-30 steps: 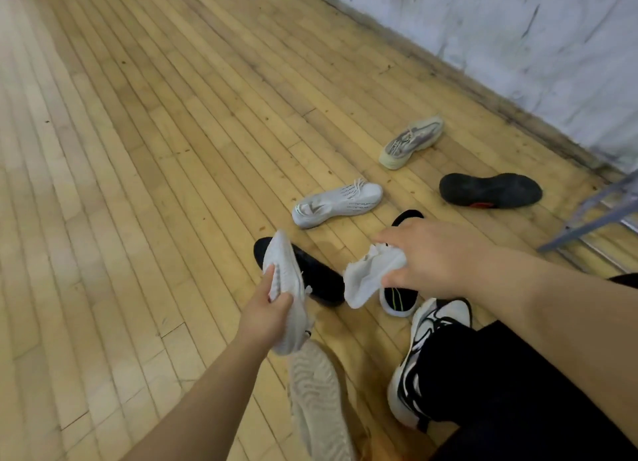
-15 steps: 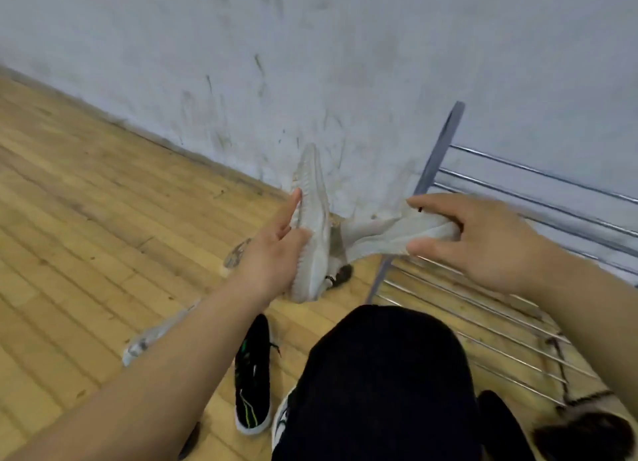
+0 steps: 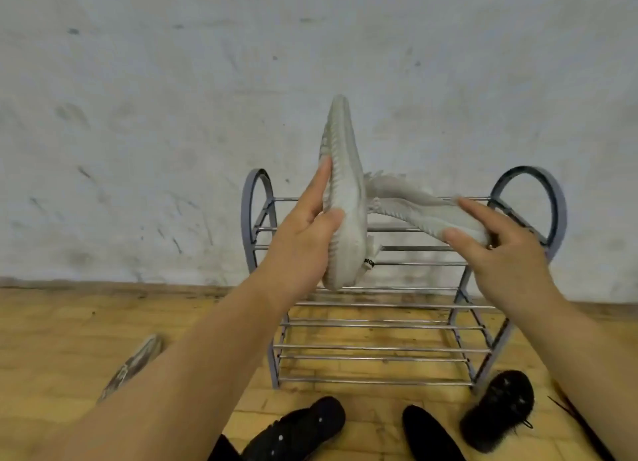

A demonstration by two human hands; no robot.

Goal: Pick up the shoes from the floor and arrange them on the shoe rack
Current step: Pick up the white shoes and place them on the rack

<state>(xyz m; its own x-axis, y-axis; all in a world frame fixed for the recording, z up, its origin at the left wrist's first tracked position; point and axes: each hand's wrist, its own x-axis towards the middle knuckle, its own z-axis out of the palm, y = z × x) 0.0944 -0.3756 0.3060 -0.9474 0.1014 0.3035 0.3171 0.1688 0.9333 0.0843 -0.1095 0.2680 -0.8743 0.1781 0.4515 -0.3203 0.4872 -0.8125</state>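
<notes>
My left hand point(image 3: 303, 232) grips a pale grey knit shoe point(image 3: 343, 198) by its sole, held upright with the toe pointing up, in front of the metal shoe rack point(image 3: 379, 322). My right hand point(image 3: 497, 253) pinches the heel of the matching pale shoe point(image 3: 414, 208), which lies across the rack's top shelf bars. The rack's lower shelves hold nothing. Black shoes point(image 3: 303, 429) lie on the wooden floor in front of the rack.
A grey patterned shoe point(image 3: 134, 364) lies on the floor at the left, partly behind my left forearm. Two more black shoes point(image 3: 497, 409) lie at the rack's front right. A scuffed white wall point(image 3: 172, 115) stands right behind the rack.
The view has swung from the floor to face the rack squarely. Both hands carried the pale shoes up to the top shelf; the right one now lies on the bars.
</notes>
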